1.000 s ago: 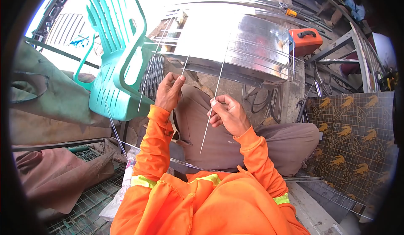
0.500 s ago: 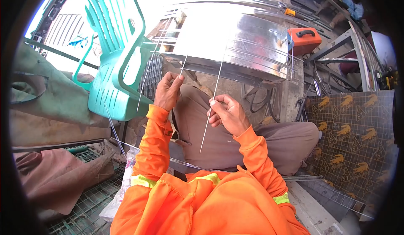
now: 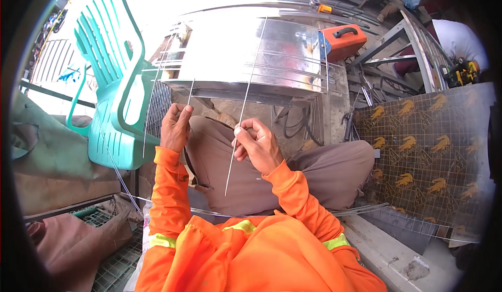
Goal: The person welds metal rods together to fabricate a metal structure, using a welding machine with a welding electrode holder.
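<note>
My right hand [image 3: 257, 144] pinches a long thin metal rod [image 3: 246, 96] between thumb and fingers. The rod slants from over the shiny sheet-metal surface [image 3: 295, 43] down past my lap. To its left, my left hand [image 3: 175, 127] is closed, thumb against fingers, on a second thin rod [image 3: 192, 87], whose upper end reaches the metal's near edge. Further thin rods [image 3: 293, 71] lie across the metal surface, and another rod [image 3: 150, 111] sticks out toward me left of my left hand. Glare whitens much of the sheet metal.
At left stands a green plastic chair [image 3: 107, 135]. An orange case [image 3: 342, 41] and orange-handled pliers [image 3: 324, 9] are beyond the metal. Patterned board [image 3: 418, 150] leans at right, near a metal frame [image 3: 415, 51]. A person in white [image 3: 460, 41] is by a yellow tool [image 3: 468, 73].
The whole view has shifted, so the chair, metal and my hands appear further left. Both hands keep their rods; the right-hand rod's upper end now shows higher over the metal surface.
</note>
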`<move>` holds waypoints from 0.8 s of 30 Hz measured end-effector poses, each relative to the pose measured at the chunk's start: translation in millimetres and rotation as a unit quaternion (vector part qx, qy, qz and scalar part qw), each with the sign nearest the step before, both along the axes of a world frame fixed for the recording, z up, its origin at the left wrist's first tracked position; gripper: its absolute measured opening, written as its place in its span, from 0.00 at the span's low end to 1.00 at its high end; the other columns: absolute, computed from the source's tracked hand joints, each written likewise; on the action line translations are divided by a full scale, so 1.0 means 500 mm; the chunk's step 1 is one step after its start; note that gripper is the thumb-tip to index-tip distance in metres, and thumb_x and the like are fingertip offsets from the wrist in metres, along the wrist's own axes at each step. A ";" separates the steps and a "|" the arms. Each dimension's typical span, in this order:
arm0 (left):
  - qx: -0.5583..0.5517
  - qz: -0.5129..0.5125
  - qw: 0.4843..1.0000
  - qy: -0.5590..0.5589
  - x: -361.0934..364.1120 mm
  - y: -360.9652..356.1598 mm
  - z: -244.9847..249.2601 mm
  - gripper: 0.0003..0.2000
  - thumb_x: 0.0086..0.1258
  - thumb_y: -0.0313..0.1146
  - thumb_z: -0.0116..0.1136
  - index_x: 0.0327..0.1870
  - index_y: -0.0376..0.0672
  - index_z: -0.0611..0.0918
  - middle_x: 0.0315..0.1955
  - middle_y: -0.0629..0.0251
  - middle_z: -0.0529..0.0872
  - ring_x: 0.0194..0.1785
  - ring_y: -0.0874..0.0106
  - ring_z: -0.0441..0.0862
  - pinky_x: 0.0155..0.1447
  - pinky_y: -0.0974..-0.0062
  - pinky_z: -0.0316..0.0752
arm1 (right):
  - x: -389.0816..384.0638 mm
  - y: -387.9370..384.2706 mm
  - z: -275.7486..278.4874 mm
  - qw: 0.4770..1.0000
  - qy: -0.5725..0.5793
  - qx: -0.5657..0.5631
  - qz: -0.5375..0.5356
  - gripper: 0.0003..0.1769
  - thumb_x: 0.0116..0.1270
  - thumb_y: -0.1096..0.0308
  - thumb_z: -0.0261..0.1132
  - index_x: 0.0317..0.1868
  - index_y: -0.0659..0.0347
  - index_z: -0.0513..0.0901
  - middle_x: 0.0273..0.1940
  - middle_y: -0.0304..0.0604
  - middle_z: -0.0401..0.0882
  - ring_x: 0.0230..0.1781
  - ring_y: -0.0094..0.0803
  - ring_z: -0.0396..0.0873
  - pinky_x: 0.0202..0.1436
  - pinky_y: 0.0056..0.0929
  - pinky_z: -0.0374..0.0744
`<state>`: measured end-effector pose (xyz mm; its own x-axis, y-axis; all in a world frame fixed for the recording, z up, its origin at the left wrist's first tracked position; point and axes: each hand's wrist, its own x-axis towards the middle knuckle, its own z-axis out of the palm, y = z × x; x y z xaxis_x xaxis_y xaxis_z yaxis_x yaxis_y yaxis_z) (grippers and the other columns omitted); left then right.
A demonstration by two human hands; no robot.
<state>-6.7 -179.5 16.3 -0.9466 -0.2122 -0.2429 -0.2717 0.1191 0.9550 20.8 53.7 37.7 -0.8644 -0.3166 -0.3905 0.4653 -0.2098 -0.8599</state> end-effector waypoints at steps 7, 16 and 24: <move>0.003 -0.001 1.000 0.003 -0.001 0.002 0.001 0.13 0.74 0.44 0.58 0.38 0.43 0.76 0.14 0.77 0.69 0.13 0.85 0.63 0.16 0.85 0.56 | 0.024 0.094 -0.018 0.994 0.036 0.031 -0.093 0.11 0.72 0.66 0.60 0.44 0.66 0.73 0.28 0.40 0.79 0.19 0.19 0.77 0.20 0.19 0.76; 0.002 0.016 0.999 0.030 -0.006 0.004 -0.015 0.13 0.74 0.45 0.58 0.37 0.45 0.76 0.12 0.80 0.66 0.11 0.87 0.59 0.14 0.86 0.52 | 0.042 0.121 -0.011 0.992 0.072 0.046 -0.094 0.10 0.73 0.66 0.59 0.46 0.64 0.74 0.28 0.37 0.76 0.19 0.17 0.73 0.23 0.18 0.74; 0.302 -0.016 0.951 0.065 0.077 0.233 0.077 0.07 0.78 0.37 0.52 0.46 0.44 0.75 0.36 0.65 0.83 0.44 0.74 0.83 0.48 0.77 0.78 | 0.080 0.079 0.044 0.910 0.345 0.213 -0.091 0.09 0.71 0.70 0.60 0.48 0.63 0.76 0.34 0.48 0.79 0.30 0.36 0.80 0.35 0.33 0.78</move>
